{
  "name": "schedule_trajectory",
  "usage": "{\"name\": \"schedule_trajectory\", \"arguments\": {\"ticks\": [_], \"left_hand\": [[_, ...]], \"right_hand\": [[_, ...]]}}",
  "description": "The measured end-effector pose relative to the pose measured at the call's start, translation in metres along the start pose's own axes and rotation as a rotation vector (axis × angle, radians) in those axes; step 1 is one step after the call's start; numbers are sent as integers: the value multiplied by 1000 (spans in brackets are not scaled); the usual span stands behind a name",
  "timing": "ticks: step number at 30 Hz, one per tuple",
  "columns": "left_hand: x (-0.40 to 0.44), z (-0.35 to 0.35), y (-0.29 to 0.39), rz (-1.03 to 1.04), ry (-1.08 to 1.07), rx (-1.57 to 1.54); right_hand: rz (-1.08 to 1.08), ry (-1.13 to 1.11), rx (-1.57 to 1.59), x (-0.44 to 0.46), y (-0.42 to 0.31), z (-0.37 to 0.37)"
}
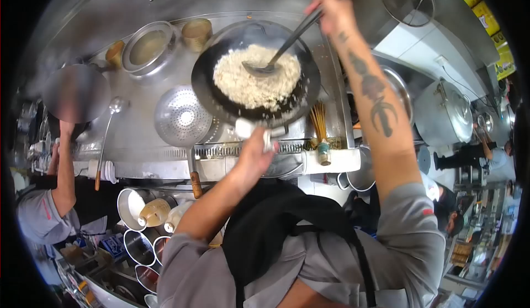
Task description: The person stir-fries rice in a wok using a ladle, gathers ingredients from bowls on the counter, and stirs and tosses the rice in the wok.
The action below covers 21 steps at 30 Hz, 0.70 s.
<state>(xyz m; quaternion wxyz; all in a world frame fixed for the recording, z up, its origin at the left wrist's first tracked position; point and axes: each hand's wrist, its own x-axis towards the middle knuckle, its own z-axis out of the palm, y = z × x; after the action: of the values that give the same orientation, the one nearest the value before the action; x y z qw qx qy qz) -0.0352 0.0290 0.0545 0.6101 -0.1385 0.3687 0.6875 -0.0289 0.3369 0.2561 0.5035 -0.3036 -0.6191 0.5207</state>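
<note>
At the worktop (132, 137), 1 heap of rice (243, 90) lies in 1 black wok (202, 79) and appears to be mid-stir. 1 ladle (261, 70) is gripped by the right hand (334, 13); the wok's near edge is held by the left hand (257, 152) through 1 white cloth (244, 127). For an even turning, a steady wok and a low sweep seem called for. Nearby are counted 1 strainer (184, 117), 1 brush (319, 124), 1 more ladle (115, 105), 1 metal bowl (127, 59) — and 2 brown pots (197, 38).

Steel counter (138, 121), strainer (184, 116), bowl (126, 55), brush (319, 123)
</note>
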Motion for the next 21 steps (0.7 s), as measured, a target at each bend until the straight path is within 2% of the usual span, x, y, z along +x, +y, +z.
{"name": "schedule_trajectory", "arguments": {"ticks": [1, 2, 3, 4, 5, 6, 7, 8, 9, 11, 13, 14, 15, 17, 19, 21], "left_hand": [[-37, 1, -5, -5, 41, 72], [-73, 27, 0, -33, 98, 25], [-72, 32, 2, -27, 103, 0], [-68, 39, 8, -22, 108, -27], [-62, 47, 15, -15, 111, -53], [-31, 41, 18, -32, 29, -63], [-16, 33, 10, 30, -19, -43], [16, -4, -16, 125, 38, 50], [34, -37, -39, 226, 89, 136], [3, -64, -64, 38, 116, 176], [-15, -70, -77, -1, 66, 140], [-13, -56, -68, 28, 62, 79], [-28, -21, -46, 126, 44, 142], [-34, 12, -19, 295, -10, 379], [-22, 49, -5, 54, 158, -44], [-57, 55, -13, 22, 14, -19]], "right_hand": [[39, -18, 139, 18, -26, -8], [-15, -11, 276, 10, -64, -1], [-63, 0, 414, -3, -91, 4], [-64, -15, 408, -3, -94, 6], [-38, 13, 386, 9, -66, 11], [-160, -120, -57, -21, -51, 8], [-113, -28, -7, -16, -6, 31], [-126, -57, 252, -27, 13, 42], [-172, -145, 339, -32, 5, 45], [-277, -245, 299, -37, -46, 45], [-327, -171, 268, -38, -95, 39], [-310, -183, 299, -44, -118, 37], [-290, -199, 327, -49, -134, 34], [-115, -275, 399, -48, -136, 30], [-9, -295, 402, -37, -151, 29], [-74, -281, 385, -24, -148, 20]]}}
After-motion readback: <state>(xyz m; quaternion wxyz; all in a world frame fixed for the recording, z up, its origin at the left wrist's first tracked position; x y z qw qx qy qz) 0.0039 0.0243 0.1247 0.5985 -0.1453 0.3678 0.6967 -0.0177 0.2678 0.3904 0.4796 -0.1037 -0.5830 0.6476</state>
